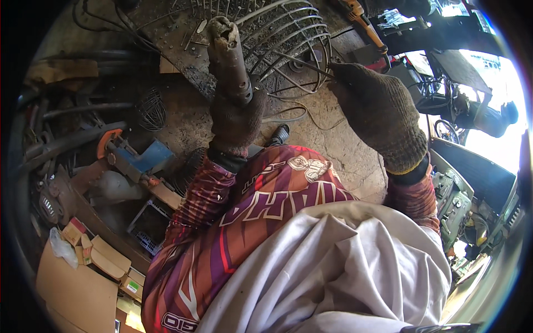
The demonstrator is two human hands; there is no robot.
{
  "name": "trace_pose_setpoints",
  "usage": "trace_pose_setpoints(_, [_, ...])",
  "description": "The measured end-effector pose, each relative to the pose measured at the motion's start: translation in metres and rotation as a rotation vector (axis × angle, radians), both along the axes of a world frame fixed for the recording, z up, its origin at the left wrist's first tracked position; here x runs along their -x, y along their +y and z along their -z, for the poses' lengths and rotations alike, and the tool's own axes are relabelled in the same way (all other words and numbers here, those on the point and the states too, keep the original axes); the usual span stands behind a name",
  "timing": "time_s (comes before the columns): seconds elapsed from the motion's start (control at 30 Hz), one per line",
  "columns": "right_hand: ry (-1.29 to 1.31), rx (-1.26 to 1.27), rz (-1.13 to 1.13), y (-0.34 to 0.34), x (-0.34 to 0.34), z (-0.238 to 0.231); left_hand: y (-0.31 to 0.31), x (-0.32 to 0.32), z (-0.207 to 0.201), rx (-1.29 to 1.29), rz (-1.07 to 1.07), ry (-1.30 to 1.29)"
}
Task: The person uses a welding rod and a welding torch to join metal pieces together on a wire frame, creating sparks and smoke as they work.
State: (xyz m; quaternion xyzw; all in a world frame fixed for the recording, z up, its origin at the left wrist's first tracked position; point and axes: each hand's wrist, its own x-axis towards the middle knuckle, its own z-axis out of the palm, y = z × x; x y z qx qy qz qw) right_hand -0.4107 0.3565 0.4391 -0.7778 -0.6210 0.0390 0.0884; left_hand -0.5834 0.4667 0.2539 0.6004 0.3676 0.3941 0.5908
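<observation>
The left hand (239,122), in a thick glove, is wrapped round the low end of a rusty pipe (226,64). The pipe sticks up past the hand, near the wire cage (297,39). I cannot tell if the two touch. The right hand (377,111), also gloved, seems to pinch a thin stick (302,63) by its end. The stick's far part pokes in front of the cage.

The pipe could slip. Most of it is above the hand, so its top could tip, and a thick glove may not feel it slide. It might then drop toward the shoe (280,134) below and hurt a foot.

The stick could get stuck between the cage wires and bend, or twist out of the fingers, because it is held only at one end.

The loopy wire (304,114) on the floor (350,161) could catch the shoe if the person steps forward. Little bits lie all over the bench (172,30), so a thing set there might wobble or roll.
</observation>
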Motion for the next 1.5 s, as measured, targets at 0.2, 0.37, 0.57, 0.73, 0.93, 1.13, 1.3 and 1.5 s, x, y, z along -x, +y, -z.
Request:
trace_pose_setpoints(0.2, [0.04, -0.005, -0.023, -0.003, -0.002, 0.014, -0.004, -0.006, -0.015, 0.043, -0.085, 0.064])
trace_pose_setpoints(0.37, [0.188, 0.018, 0.039, -0.011, 0.005, 0.031, -0.007, -0.004, -0.023, 0.02, -0.107, 0.157])
trace_pose_setpoints(0.57, [0.276, 0.05, 0.101, -0.01, 0.013, 0.031, -0.006, 0.002, -0.022, 0.042, -0.079, 0.147])
trace_pose_setpoints(0.73, [0.349, 0.024, 0.153, -0.013, 0.016, 0.039, -0.003, 0.001, -0.007, 0.045, -0.101, 0.245])
trace_pose_setpoints(0.93, [0.275, -0.182, 0.128, -0.019, 0.016, 0.063, -0.001, -0.001, -0.009, -0.039, -0.029, 0.123])
trace_pose_setpoints(1.13, [0.304, -0.228, 0.163, -0.023, 0.018, 0.068, 0.001, -0.003, -0.008, 0.054, 0.008, -0.036])
trace_pose_setpoints(1.3, [0.332, -0.285, 0.164, -0.024, 0.019, 0.07, 0.002, 0.001, -0.008, 0.221, 0.032, -0.067])
trace_pose_setpoints(1.5, [0.365, -0.249, 0.178, -0.027, 0.019, 0.073, -0.004, 0.002, -0.007, 0.231, 0.01, -0.202])
